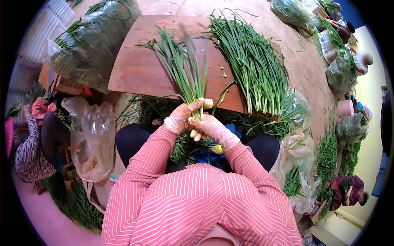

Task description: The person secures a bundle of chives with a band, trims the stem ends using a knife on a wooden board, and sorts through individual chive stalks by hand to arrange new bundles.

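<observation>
A loose bunch of garlic chives (180, 69), long flat green leaves with pale stalk ends, fans out over the board. My left hand (180, 117), in a thin pale glove, is closed round its lower stalks. A short pale stub (208, 103) shows at that hand's fingers; what it is I cannot make out. My right hand (212, 128), gloved too, is closed on the stalk ends just below, its fingers curled under. To the right, a large pile of garlic chives (250, 65) lies on the brown board (135, 74).
Clear plastic bags stand at the left (92, 139) and right (297, 151) of my knees. A big wrapped bundle of greens (94, 45) lies at the upper left. Loose leaves cover the floor under the board. Other people sit at the left (33, 147) and far right (347, 190).
</observation>
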{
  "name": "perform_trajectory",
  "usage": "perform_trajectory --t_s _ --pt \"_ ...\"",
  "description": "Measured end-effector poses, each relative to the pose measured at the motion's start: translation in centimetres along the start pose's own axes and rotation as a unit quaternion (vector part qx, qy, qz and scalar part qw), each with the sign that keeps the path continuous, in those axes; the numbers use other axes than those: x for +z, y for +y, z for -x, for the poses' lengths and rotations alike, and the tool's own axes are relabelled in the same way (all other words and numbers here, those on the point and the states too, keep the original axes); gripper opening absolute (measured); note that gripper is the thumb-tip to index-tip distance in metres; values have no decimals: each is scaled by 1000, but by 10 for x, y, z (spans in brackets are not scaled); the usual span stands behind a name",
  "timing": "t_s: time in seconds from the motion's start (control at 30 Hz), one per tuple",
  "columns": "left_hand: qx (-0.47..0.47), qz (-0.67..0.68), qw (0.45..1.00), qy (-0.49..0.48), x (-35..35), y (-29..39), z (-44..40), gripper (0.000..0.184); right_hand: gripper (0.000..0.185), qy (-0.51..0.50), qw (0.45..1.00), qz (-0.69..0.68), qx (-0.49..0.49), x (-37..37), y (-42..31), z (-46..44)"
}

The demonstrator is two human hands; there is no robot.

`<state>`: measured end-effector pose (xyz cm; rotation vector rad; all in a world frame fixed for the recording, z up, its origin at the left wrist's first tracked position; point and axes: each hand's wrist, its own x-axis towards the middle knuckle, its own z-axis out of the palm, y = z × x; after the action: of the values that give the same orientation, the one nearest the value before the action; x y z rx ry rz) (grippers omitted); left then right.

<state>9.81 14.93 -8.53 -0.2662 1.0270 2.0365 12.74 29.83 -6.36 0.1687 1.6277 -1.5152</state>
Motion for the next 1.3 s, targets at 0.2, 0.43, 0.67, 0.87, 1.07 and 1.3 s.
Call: perform_trajectory --t_s 0.2,0.43,0.67,0.87,1.07,1.3 --pt "35 61 997 -31 12 -6 0 49 37 -12 996 -83 -14 3 10 8" --pt "104 248 963 -7 -12 -19 -22 35 38 -8 999 6 46 8 13 27" --pt "163 63 940 292 27 -19 7 31 39 256 827 496 -70 28 38 11" --pt "290 -23 904 314 21 5 19 12 33 164 868 440 -159 36 27 24" --pt "369 -158 813 423 -42 134 -5 11 22 478 750 382 -252 -45 -2 57" --pt "122 -488 621 601 -94 149 -71 36 35 465 724 496 115 -103 -12 42"
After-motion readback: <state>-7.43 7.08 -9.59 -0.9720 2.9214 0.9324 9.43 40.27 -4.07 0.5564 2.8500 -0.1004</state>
